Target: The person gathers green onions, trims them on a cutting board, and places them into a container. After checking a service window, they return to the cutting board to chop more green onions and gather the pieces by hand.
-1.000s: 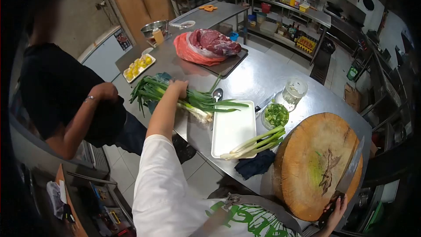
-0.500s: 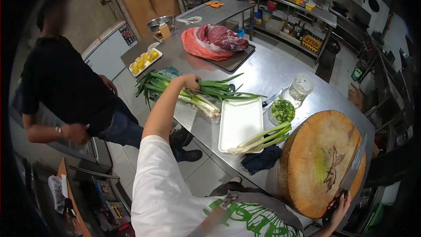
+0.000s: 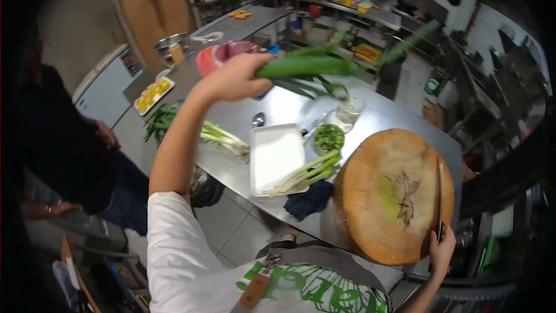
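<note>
My left hand (image 3: 234,78) is raised above the steel table, closed around a bunch of long green onion leaves (image 3: 315,65) that spread to the right, blurred by motion. In my right hand (image 3: 443,250) is the handle of a knife (image 3: 441,188), its blade along the right side of the round wooden chopping block (image 3: 370,197). Cut pale stalks (image 3: 307,175) lie across the front of a white tray (image 3: 275,150). Behind them stands a tub of chopped green onion (image 3: 329,138). More green onions (image 3: 226,139) lie left of the tray, partly behind my left arm.
A dark cloth (image 3: 308,200) lies between tray and block. Across the steel table (image 3: 382,113) are a clear jar (image 3: 349,110), a spoon (image 3: 258,119), a large piece of meat (image 3: 217,55) and a tray of yellow fruit (image 3: 153,95). Another person (image 3: 69,139) stands at left.
My left hand has lifted the green onion leaves off the table, up and towards the right. The knife has turned more upright in view. The camera view has shifted right.
</note>
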### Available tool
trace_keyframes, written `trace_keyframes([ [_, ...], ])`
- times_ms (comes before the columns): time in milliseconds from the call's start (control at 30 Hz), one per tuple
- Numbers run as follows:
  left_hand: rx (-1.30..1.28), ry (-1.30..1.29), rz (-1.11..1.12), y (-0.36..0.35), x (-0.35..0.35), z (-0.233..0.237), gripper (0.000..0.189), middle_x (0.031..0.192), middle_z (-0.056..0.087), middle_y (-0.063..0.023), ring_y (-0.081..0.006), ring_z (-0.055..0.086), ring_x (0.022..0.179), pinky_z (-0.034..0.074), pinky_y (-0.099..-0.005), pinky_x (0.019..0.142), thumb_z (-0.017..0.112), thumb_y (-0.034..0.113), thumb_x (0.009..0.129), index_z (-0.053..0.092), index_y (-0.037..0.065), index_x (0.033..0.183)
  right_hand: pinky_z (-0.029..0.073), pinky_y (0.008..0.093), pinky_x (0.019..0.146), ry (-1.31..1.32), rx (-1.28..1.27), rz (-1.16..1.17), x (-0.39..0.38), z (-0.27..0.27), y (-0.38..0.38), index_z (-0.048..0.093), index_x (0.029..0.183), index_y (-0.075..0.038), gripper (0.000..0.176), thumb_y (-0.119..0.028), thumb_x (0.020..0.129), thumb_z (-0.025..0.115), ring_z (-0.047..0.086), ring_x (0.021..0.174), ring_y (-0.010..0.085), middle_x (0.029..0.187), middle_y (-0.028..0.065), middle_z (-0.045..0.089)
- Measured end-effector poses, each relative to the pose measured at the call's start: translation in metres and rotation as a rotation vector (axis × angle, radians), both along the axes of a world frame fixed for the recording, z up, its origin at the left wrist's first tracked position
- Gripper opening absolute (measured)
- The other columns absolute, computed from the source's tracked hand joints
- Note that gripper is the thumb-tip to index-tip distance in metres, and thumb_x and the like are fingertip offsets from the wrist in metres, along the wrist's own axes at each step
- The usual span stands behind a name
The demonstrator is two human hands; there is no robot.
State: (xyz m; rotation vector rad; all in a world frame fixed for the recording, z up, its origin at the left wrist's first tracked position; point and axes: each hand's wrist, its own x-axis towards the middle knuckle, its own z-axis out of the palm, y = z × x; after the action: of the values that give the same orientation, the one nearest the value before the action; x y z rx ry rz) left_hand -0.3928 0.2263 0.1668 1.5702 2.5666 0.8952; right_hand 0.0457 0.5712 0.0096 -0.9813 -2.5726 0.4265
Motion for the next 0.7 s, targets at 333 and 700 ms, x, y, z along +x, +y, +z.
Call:
trace_keyframes([
  [333,-0.079,1.129,-0.442,0.157,0.145,-0.007,0.019,0.080,0.055,-0.0085,-0.0251,0.054,0.088,0.036,-0.0393,0.087,0.054,0.016,0.069,0.051,0.005,0.085,0.035,0.0381,0.090,0.565,0.168,0.133,-0.042,0.121,-0.051,0.041,0.121,0.002,0.063,-0.018,0.067,0.069,0.047,0.104,0.0309,0.113,0.0197,0.047],
  [700,0.727,0.473,-0.299,0.151,0.198,-0.021,0.056,0.122,0.040,-0.0210,-0.0270,0.026,0.126,0.019,-0.0385,0.103,0.062,0.021,0.071,0.040,-0.002,0.118,0.040,0.0275,0.045,0.850,-0.828,0.339,-0.098,0.080,-0.090,0.050,0.094,0.005,0.027,-0.010,0.076,0.063,0.050,0.053,0.0171,0.072,0.0054,0.057],
])
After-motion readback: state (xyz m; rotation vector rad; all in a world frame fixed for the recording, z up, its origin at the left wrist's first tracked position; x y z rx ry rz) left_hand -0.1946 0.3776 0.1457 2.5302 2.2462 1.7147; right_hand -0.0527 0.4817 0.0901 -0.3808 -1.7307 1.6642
